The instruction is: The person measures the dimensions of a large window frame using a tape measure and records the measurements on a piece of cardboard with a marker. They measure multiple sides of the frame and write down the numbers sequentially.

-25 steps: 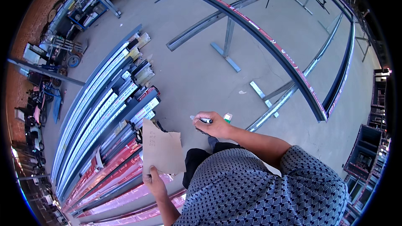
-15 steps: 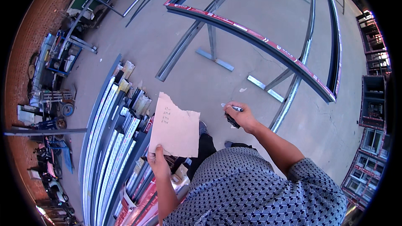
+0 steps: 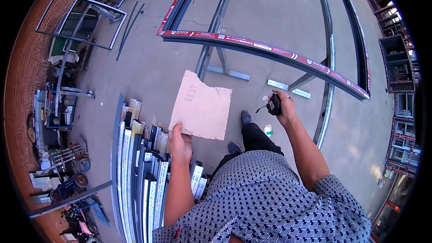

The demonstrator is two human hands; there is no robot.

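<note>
My left hand (image 3: 181, 144) grips the lower left edge of a torn piece of pale cardboard (image 3: 202, 108), its thumb on top. A short column of handwriting shows near the cardboard's upper left. Out to the right, my right hand (image 3: 284, 107) is closed round a black tape measure (image 3: 273, 104); a thin dark piece sticks out from its left side. The pen seen earlier in that hand cannot be made out now. Beyond both hands lies a large dark window frame (image 3: 265, 48) with red printed film, resting on metal stands (image 3: 320, 126).
Long aluminium profiles (image 3: 130, 162) lie stacked at my left. A steel bar (image 3: 72, 199) juts in from the left side. Farther off are a small rectangular frame (image 3: 81, 40), carts and tools along a brick wall (image 3: 22, 76). A small green and white box (image 3: 268, 129) lies by my feet.
My view has turned and shifted, and the profile stack and window frame sit differently in it. The cardboard and right hand appear farther right. The tape measure now shows more fully; the pen no longer shows.
</note>
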